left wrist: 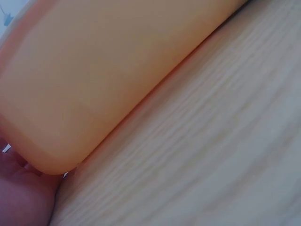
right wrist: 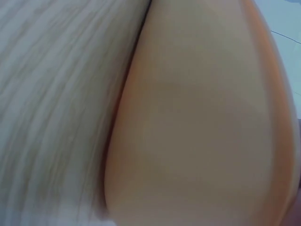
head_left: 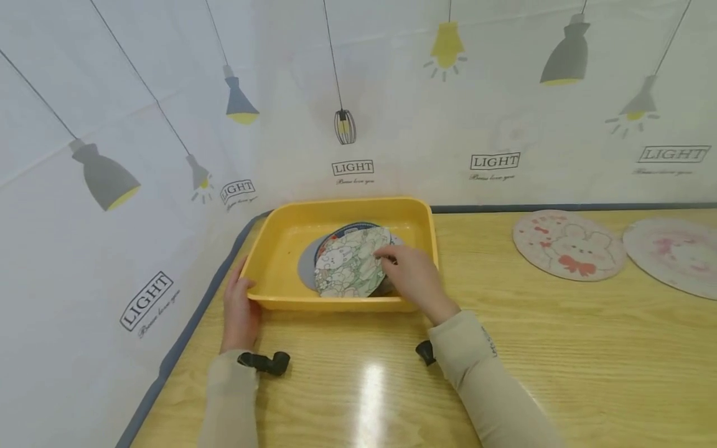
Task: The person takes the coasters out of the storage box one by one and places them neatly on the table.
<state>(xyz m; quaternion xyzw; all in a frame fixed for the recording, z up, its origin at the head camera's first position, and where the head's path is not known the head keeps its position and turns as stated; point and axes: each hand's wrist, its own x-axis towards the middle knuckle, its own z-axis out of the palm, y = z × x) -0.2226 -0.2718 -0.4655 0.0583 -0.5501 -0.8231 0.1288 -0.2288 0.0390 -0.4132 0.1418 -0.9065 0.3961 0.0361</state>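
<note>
A yellow plastic tray (head_left: 336,303) stands on the wooden table. At its front left corner my left hand (head_left: 241,311) grips the rim, thumb over the edge. My right hand (head_left: 416,277) reaches over the front wall and pinches the right edge of a round mat (head_left: 350,264) with a green and white cartoon print. That mat is tilted inside the tray. Beneath it show a dark-rimmed round mat (head_left: 358,226) and a grey round mat (head_left: 307,266), both partly covered. Both wrist views are filled mostly by the tray's outer wall (left wrist: 94,80).
On the right of the table (head_left: 560,348) lie a pink round mat with a rabbit (head_left: 577,246) and another pale pink round mat (head_left: 680,255). A white cloth wall (head_left: 403,124) printed with lamps rises behind and at the left.
</note>
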